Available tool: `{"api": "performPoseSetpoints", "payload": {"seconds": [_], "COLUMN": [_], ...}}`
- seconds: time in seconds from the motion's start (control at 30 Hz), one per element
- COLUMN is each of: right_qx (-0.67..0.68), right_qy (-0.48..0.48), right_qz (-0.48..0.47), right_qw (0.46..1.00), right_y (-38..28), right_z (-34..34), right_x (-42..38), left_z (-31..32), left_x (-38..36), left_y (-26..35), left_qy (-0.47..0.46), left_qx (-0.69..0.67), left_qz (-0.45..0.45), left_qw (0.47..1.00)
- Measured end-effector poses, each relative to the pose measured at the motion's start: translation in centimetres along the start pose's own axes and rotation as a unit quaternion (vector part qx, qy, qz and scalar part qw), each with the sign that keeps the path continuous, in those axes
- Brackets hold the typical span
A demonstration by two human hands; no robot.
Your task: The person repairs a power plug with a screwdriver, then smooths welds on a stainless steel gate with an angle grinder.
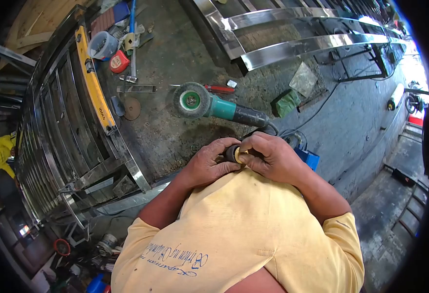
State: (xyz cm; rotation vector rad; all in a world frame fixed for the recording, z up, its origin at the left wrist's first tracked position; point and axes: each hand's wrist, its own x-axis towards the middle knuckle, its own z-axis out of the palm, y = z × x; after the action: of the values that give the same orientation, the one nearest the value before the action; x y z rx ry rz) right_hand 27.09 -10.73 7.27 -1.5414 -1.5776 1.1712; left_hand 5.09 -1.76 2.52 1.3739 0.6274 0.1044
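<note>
On a stained grey surface (175,53) lies a grinder (221,108), and between it and the yellow shirt (248,210) the left hand (210,160) and right hand (271,155) meet, fingers clamped on a small dark round piece (231,153) that light, even pressure from both sides should keep steady.

One camera alone gives this view. It is worn on the head, and it looks forward and steeply down, over the yellow shirt (253,219) at the lower edge. The left hand (209,162) and right hand (272,156) stand quite near, around the centre; the work surface (158,122) spreads beyond them. The lens is very wide (the yellow level (92,83) appears bent).
</note>
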Motion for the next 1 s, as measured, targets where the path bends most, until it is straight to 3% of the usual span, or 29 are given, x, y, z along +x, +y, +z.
{"api": "performPoseSetpoints", "payload": {"seconds": [0.37,0.67,1.0], "right_qx": [-0.103,-0.004,-0.014], "right_qy": [0.031,0.021,0.051], "right_qz": [-0.084,0.107,0.015], "right_qw": [0.991,0.994,0.998], "right_y": [-1.0,-1.9,-1.1], "right_z": [0.0,0.3,-0.6], "right_x": [0.3,-0.7,-2.6], "left_z": [-1.8,-0.9,1.7], "left_x": [0.2,0.2,-0.2], "left_y": [1.3,0.4,2.9], "left_qy": [-0.035,0.036,0.044], "left_qx": [0.166,0.165,0.214], "left_qz": [0.05,0.076,0.119], "left_qw": [0.984,0.983,0.969]}}
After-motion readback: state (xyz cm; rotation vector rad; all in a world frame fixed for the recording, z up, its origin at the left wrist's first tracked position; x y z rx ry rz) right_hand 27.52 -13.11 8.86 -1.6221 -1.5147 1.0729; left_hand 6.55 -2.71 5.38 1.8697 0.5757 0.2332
